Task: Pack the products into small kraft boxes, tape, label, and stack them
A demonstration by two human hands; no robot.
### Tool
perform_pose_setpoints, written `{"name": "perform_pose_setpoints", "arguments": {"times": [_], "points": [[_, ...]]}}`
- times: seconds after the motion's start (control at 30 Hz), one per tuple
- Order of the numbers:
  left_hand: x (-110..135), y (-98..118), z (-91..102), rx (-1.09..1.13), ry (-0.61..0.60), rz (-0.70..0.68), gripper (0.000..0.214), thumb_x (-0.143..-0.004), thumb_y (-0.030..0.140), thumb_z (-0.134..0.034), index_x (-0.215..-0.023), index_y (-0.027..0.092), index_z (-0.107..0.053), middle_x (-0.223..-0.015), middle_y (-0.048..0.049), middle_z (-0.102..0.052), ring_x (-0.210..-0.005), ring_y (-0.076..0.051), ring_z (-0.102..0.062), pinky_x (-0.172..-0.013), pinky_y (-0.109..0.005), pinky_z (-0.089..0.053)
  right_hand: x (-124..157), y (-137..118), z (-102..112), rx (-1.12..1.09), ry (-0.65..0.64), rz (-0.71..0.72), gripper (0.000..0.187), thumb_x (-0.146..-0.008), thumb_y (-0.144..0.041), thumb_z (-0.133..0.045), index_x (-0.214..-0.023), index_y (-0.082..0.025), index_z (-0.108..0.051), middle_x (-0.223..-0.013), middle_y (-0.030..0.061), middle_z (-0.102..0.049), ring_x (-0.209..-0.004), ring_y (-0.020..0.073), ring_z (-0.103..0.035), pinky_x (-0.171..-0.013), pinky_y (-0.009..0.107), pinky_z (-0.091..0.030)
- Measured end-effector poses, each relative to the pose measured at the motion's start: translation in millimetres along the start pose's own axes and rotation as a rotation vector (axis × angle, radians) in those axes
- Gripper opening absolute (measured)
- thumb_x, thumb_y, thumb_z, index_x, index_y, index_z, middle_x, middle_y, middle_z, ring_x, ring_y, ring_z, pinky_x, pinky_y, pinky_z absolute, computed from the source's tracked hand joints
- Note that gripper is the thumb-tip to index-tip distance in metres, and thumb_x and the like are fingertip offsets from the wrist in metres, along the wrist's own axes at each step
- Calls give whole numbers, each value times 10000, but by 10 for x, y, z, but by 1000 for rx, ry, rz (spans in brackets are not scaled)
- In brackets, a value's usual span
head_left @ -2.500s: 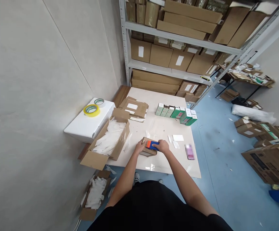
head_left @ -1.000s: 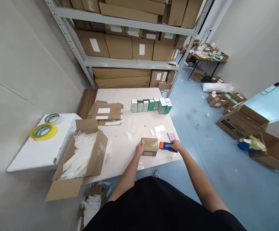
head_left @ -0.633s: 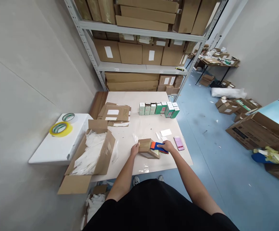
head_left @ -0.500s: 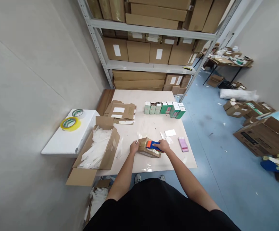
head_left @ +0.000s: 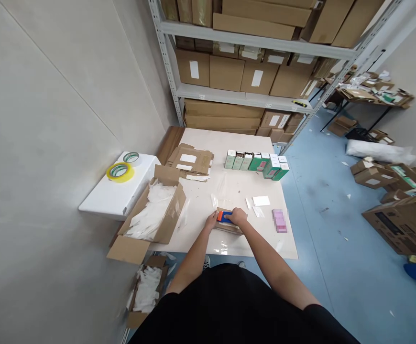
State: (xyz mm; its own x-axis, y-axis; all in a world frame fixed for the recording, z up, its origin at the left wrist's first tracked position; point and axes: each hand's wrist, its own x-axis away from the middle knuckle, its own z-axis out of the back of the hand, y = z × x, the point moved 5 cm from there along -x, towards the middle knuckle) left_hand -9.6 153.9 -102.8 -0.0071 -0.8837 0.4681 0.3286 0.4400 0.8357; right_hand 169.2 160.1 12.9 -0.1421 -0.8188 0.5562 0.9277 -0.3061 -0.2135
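A small brown cardboard box (head_left: 230, 226) lies near the front edge of the pale table (head_left: 229, 191). My left hand (head_left: 212, 220) is closed against the box's left end and holds it. My right hand (head_left: 238, 216) grips an orange and blue tape dispenser (head_left: 224, 216) and presses it on the box's top. The box is mostly hidden under the dispenser and both hands.
An open carton of white bags (head_left: 154, 215) sits at the table's left, by a white side stand with tape rolls (head_left: 119, 172). Green and white product boxes (head_left: 256, 163) line the far side; flattened cardboard (head_left: 191, 160), a phone (head_left: 279, 220) and paper slips (head_left: 260, 201) lie around. Shelving (head_left: 251, 71) stands behind.
My right hand brought the tape dispenser from the table right of the box onto the box's top and drew it leftward. My left hand stayed on the box. The view swung about.
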Motion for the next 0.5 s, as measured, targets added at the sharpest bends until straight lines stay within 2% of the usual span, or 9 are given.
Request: {"name": "perform_pose_setpoints", "arguments": {"times": [0.17,0.33,0.4,0.5], "points": [[54,41,-388,-55,-30,33,556,-1010,568,-447,-1382,210,-656,-1415,-103,-660,-1332,-292,-597,-1114,-380,-440,57,366,93,-9,-20,-26,575,-791,-625,-766,-1121,-156,-729,-1183,163,-749,-1081,313,-725,-817,328,-538],[160,74,-591,-170,-33,12,542,-1036,527,-352,-1426,250,-607,-1340,-98,-707,-1244,-301,-646,-1058,-400,-467,119,674,127,2,-7,-31,573,-798,-644,-748,-1111,-163,-728,-1169,156,-753,-1059,301,-728,-798,316,-532],[176,72,-617,-241,-17,14,544,-1036,522,-338,-1425,249,-601,-1306,-113,-719,-1208,-308,-660,-1026,-404,-478,128,939,174,8,12,-64,568,-793,-633,-756,-1108,-162,-728,-1158,159,-755,-1051,298,-728,-778,302,-527],[171,55,-623,-305,11,44,553,-1021,543,-356,-1440,260,-579,-1274,-123,-728,-1202,-320,-661,-1007,-415,-479,176,1495,283,16,32,-142,567,-771,-619,-780,-1091,-154,-730,-1127,167,-756,-1024,293,-732,-743,289,-516]]}}
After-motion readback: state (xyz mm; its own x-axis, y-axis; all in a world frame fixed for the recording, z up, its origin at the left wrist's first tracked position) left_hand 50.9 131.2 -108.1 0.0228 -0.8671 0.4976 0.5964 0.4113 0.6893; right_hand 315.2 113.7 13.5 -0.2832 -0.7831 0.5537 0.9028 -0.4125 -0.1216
